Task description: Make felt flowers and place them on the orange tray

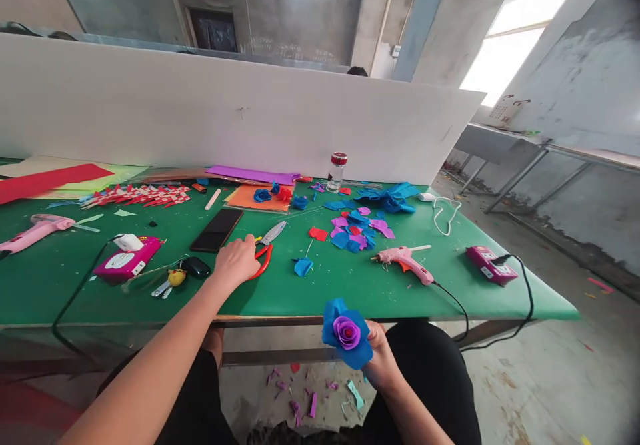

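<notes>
My left hand (236, 260) is on the table, its fingers curled over one handle of the red-handled scissors (273, 233). The grey blades point away from me, and part of the handles is hidden under the hand. Below the table's front edge, my right hand (381, 358) holds a paper flower (347, 333) from beneath. Blue outer petals surround a purple spiral and a small red centre; its stem is hidden. A black phone (218, 230) lies just beyond my left hand. One loose blue petal piece (303, 267) rests on the table between the two hands.
Cut petals (357, 230) lie in a heap. A pink glue gun (405, 263) is at right, another glue gun (40, 232) at left. Corded magenta boxes (129, 260) stand at both sides. A glass jar (337, 172) stands before the white partition (280, 118). Keys (196, 268) lie left.
</notes>
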`<state>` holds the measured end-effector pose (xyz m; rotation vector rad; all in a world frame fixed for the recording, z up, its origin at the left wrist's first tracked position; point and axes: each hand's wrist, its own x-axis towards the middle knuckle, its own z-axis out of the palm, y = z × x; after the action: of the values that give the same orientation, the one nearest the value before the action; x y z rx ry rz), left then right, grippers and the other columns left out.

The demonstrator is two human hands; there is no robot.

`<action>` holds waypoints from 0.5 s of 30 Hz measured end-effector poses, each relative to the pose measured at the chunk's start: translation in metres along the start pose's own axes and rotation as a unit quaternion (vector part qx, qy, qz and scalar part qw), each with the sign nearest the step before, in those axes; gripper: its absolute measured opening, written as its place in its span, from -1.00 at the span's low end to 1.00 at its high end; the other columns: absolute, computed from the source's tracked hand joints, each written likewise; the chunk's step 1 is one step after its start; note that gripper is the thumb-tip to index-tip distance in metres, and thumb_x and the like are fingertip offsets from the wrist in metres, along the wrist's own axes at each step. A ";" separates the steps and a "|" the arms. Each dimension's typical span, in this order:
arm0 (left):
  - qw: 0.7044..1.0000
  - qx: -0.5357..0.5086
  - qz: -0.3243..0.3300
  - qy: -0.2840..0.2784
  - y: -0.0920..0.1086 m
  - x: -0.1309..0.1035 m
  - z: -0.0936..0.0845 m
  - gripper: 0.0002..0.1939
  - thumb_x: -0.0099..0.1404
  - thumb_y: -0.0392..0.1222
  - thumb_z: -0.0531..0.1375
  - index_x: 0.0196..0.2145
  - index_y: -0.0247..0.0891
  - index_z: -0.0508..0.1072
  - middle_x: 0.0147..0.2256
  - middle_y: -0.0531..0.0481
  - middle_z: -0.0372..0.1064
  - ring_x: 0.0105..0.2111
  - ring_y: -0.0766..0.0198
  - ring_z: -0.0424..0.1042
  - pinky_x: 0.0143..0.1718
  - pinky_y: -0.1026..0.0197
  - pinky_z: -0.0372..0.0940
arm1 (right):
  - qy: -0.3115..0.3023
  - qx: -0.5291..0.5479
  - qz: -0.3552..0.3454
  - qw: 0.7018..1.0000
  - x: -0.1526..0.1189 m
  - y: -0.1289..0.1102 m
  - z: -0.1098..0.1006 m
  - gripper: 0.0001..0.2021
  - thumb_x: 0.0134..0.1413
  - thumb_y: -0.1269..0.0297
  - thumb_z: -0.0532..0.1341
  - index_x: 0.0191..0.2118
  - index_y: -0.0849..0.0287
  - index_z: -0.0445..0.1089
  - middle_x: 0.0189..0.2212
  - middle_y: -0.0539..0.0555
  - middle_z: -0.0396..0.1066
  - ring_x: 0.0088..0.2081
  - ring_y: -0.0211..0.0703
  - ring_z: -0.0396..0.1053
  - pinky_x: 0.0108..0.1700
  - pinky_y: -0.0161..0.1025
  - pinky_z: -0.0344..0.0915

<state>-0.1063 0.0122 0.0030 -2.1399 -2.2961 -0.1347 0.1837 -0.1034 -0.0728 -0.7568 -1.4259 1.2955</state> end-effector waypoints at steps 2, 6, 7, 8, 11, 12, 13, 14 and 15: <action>1.000 0.002 -0.018 -0.017 0.001 -0.001 -0.004 -0.56 0.06 -0.35 0.14 -0.06 -0.46 0.35 -0.29 -0.40 0.49 -0.26 -0.18 0.50 -0.30 0.01 0.33 | 0.018 -0.020 -0.014 1.000 -0.011 0.009 0.001 -0.73 -0.02 0.10 0.35 -0.58 0.17 0.51 -0.57 0.04 0.41 -0.50 -0.19 0.28 -0.35 -0.27 0.29; 0.999 -0.044 -0.026 0.005 -0.012 -0.023 -0.020 -0.41 0.11 -0.32 0.11 0.13 -0.28 0.20 -0.17 -0.21 0.47 -0.23 0.00 0.51 -0.29 0.14 0.33 | 0.018 -0.035 -0.033 0.999 -0.023 0.018 -0.001 -0.67 0.00 0.01 0.32 -0.57 0.16 0.53 -0.55 0.09 0.46 -0.47 -0.13 0.35 -0.34 -0.24 0.34; 0.988 -0.142 -0.024 0.046 -0.015 -0.034 -0.025 -0.41 0.13 -0.28 0.12 0.15 -0.24 0.19 -0.18 -0.14 0.45 -0.27 0.07 0.51 -0.32 0.18 0.33 | 0.023 -0.034 -0.037 0.998 -0.022 0.017 -0.002 -0.66 0.01 -0.01 0.31 -0.56 0.15 0.53 -0.55 0.09 0.46 -0.48 -0.12 0.35 -0.36 -0.25 0.34; 0.965 -0.252 -0.019 0.074 -0.016 -0.047 -0.029 -0.43 0.15 -0.22 0.13 0.14 -0.21 0.20 -0.26 -0.05 0.44 -0.34 0.13 0.50 -0.36 0.22 0.33 | 0.027 -0.035 -0.043 0.998 -0.019 0.014 -0.003 -0.65 0.01 -0.02 0.30 -0.57 0.15 0.53 -0.57 0.09 0.44 -0.49 -0.13 0.34 -0.38 -0.25 0.34; 0.872 -0.488 -0.028 0.016 -0.010 -0.091 -0.036 -0.40 0.12 0.01 0.23 0.09 -0.15 0.19 -0.50 0.17 0.31 -0.73 0.38 0.26 -0.69 0.32 0.19 | 0.020 -0.046 -0.077 0.996 0.007 0.000 -0.007 -0.60 0.01 0.00 0.31 -0.67 0.17 0.45 -0.65 0.04 0.35 -0.55 -0.19 0.25 -0.44 -0.29 0.29; 0.859 -0.509 -0.048 -0.018 -0.006 -0.103 -0.036 -0.38 0.08 0.06 0.26 0.05 -0.14 0.20 -0.59 0.24 0.23 -0.80 0.41 0.15 -0.77 0.34 0.11 | 0.006 -0.048 -0.092 0.995 0.021 -0.007 -0.008 -0.57 0.00 0.01 0.32 -0.71 0.17 0.40 -0.67 0.02 0.30 -0.57 -0.22 0.21 -0.46 -0.30 0.26; 0.848 -0.526 -0.048 -0.038 -0.001 -0.113 -0.035 -0.39 0.08 0.10 0.26 0.03 -0.14 0.21 -0.64 0.28 0.15 -0.83 0.42 0.10 -0.80 0.35 0.08 | -0.011 -0.049 -0.107 0.993 0.037 -0.015 -0.009 -0.55 -0.01 0.01 0.32 -0.74 0.18 0.37 -0.69 0.01 0.26 -0.58 -0.24 0.17 -0.47 -0.31 0.24; 0.842 -0.535 -0.034 -0.060 0.005 -0.120 -0.034 -0.41 0.09 0.13 0.24 0.01 -0.14 0.23 -0.65 0.28 0.13 -0.82 0.42 0.10 -0.79 0.35 0.11 | -0.021 -0.048 -0.124 0.991 0.055 -0.023 -0.009 -0.54 -0.02 0.02 0.33 -0.75 0.19 0.35 -0.69 -0.01 0.23 -0.58 -0.26 0.14 -0.47 -0.32 0.23; 0.844 -0.528 -0.012 -0.090 0.010 -0.123 -0.034 -0.42 0.09 0.15 0.23 0.00 -0.15 0.26 -0.66 0.26 0.14 -0.79 0.40 0.14 -0.75 0.34 0.17 | -0.030 -0.045 -0.139 0.989 0.072 -0.031 -0.009 -0.55 -0.03 0.03 0.34 -0.75 0.19 0.34 -0.69 -0.02 0.21 -0.58 -0.27 0.12 -0.47 -0.33 0.21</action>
<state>-0.0899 -0.1115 0.0300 -2.5336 -2.6805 -1.6046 0.1776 -0.0407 -0.0246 -0.5573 -1.5859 1.0516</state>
